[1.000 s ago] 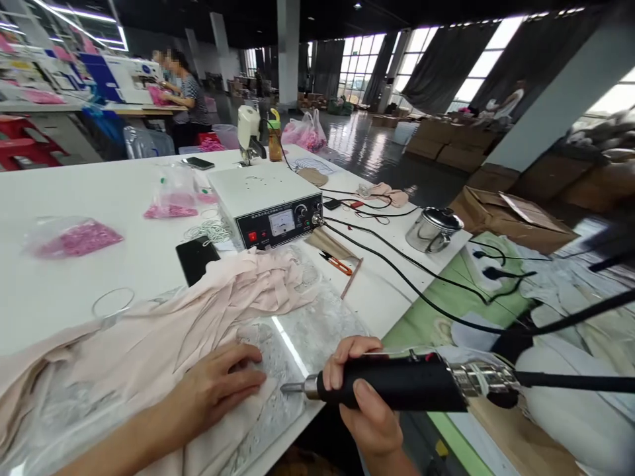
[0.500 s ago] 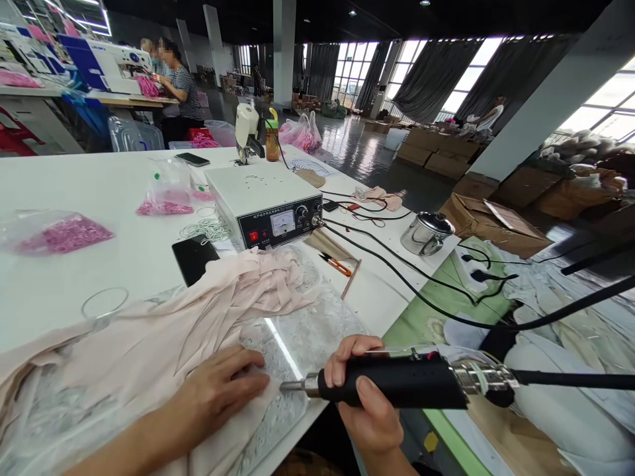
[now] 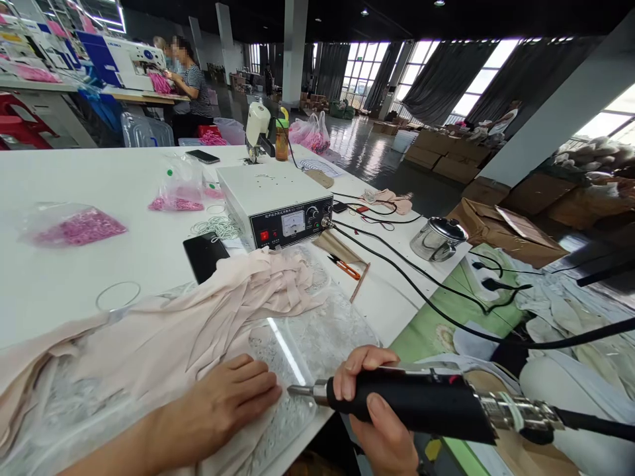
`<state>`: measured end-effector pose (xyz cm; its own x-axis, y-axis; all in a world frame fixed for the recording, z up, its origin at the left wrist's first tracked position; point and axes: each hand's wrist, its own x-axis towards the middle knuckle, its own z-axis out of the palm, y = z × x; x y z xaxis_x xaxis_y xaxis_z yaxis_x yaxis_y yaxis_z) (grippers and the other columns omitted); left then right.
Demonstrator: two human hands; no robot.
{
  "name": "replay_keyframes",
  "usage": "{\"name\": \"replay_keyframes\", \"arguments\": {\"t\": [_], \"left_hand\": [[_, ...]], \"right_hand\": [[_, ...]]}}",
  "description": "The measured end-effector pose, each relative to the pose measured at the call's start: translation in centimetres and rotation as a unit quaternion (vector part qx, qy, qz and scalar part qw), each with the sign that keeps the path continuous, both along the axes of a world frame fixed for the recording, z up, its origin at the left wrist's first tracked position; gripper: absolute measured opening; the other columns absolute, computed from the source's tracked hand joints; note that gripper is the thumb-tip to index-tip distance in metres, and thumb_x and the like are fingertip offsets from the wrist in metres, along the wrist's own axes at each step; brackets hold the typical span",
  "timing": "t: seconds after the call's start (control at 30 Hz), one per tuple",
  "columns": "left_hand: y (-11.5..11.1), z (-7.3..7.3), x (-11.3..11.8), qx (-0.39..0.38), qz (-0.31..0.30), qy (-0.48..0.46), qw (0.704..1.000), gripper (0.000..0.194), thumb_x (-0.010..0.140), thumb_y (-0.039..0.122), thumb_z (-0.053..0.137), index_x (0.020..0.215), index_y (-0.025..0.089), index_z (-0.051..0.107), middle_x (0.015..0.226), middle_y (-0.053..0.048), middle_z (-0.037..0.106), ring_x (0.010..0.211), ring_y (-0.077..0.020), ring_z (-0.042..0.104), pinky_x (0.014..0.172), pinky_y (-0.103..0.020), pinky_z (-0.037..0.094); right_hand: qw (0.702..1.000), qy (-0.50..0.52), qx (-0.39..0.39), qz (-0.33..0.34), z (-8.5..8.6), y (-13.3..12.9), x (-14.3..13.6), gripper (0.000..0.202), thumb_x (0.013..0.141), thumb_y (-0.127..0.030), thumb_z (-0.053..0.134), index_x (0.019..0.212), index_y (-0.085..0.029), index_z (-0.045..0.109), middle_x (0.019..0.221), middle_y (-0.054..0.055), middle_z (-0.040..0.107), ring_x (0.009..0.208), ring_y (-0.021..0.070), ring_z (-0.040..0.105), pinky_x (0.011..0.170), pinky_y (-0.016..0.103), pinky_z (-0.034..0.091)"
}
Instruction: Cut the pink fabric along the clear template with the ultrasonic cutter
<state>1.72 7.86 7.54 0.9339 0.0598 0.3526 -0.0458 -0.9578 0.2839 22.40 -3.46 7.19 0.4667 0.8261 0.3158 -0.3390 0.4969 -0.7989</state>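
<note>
My right hand (image 3: 381, 403) is wrapped round the black handle of a handheld ultrasonic welding gun (image 3: 426, 403). The gun's metal tip points left and is close to my left fingertips; whether it touches the cloth I cannot tell. Pale pink-beige fabric (image 3: 149, 357) lies in loose folds over a clear plastic sheet (image 3: 337, 324). On the fabric's near right end rests my left hand (image 3: 233, 403), its fingers bent, pressed together and holding the cloth by its edge. My left thumb is hidden.
A white control box (image 3: 278, 192) stands mid-table, with black cables (image 3: 421, 304) running right. Orange-handled thread snips (image 3: 344, 266), a dark phone (image 3: 203, 254), a lidded pot (image 3: 439, 238) and bags of pink pieces (image 3: 79, 225) lie around. A co-worker (image 3: 193, 86) sits at a sewing machine.
The view has swung slightly left, so things appear shifted right. My left fingers have drawn in and bent more on the fabric. The gun's back end tilts a little lower.
</note>
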Motion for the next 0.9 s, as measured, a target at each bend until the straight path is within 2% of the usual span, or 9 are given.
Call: {"name": "replay_keyframes", "arguments": {"t": [0.2,0.43,0.63,0.8,0.9], "left_hand": [[0.1,-0.3,-0.2,-0.013,0.001,0.0,1.0,0.035,0.107,0.008,0.03,0.126,0.016,0.058,0.092,-0.009,0.068,0.083,-0.0203,0.061,0.082,-0.033,0.049],[0.2,-0.4,0.0,-0.032,0.003,0.002,0.999,0.032,0.105,0.005,0.036,0.123,0.013,0.06,0.1,-0.011,0.067,0.092,-0.022,0.062,0.086,-0.034,0.05],[0.6,-0.6,0.0,-0.03,-0.001,-0.011,0.999,0.037,0.104,0.006,0.034,0.125,0.02,0.061,0.101,-0.009,0.068,0.092,-0.0215,0.063,0.086,-0.035,0.053],[0.8,-1.4,-0.4,-0.023,-0.018,0.026,0.999,0.041,0.102,0.002,0.03,0.126,0.017,0.06,0.108,-0.012,0.068,0.098,-0.0237,0.062,0.089,-0.04,0.051],[0.7,-1.4,-0.5,-0.022,-0.012,0.028,0.999,0.043,0.099,-0.001,0.031,0.126,0.016,0.06,0.109,-0.012,0.068,0.099,-0.024,0.061,0.09,-0.041,0.051]], "right_hand": [[1.0,0.003,-0.016,-0.002,0.1,-0.2,0.0,0.015,0.087,-0.041,0.067,0.096,-0.029,0.062,0.083,-0.001,0.055,0.059,0.0133,0.057,0.056,0.032,0.052],[1.0,-0.003,-0.02,0.008,0.0,-0.3,0.0,0.016,0.088,-0.042,0.066,0.098,-0.03,0.061,0.085,-0.001,0.057,0.06,0.0127,0.058,0.058,0.032,0.051],[1.0,-0.003,0.008,0.011,-0.4,0.1,-0.1,0.016,0.089,-0.039,0.066,0.1,-0.029,0.06,0.087,-0.001,0.059,0.059,0.0108,0.057,0.058,0.029,0.052],[1.0,-0.01,0.021,0.006,-0.6,0.2,-0.2,0.017,0.09,-0.039,0.065,0.101,-0.029,0.058,0.087,-0.001,0.058,0.059,0.0107,0.056,0.057,0.029,0.051],[1.0,-0.013,0.005,0.01,-0.5,0.1,-0.1,0.017,0.09,-0.041,0.065,0.1,-0.029,0.058,0.087,-0.002,0.058,0.059,0.0112,0.056,0.059,0.03,0.052]]}}
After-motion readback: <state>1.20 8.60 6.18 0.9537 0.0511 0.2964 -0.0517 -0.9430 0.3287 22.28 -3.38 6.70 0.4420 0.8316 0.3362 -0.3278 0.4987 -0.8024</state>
